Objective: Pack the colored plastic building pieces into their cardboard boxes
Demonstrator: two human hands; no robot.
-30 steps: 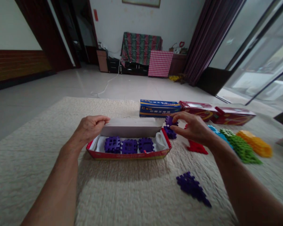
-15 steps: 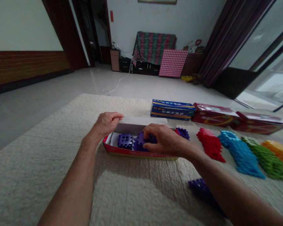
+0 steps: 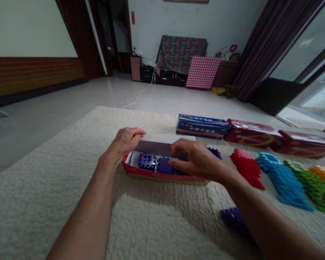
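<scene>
Left hand point(image 3: 131, 139) pinches the corner of the white lid flap point(image 3: 165, 137), fingers curled tight! Over the open red box point(image 3: 165, 176), the right hand point(image 3: 176, 155) has thumb and fingers spread, thumb tip right at a purple plastic block point(image 3: 164, 165) inside; contact, I can't tell. Red interlocking pieces point(image 3: 249, 169) lie rightward on the quilted mat point(image 3: 70, 162).

Well beyond the right hand point(image 3: 193, 157), pale floor tiles point(image 3: 168, 99) reach a low cabinet point(image 3: 147, 75); to the hand's right, a purple curtain point(image 3: 256, 47) flanks daylit glass point(image 3: 298, 57).
</scene>
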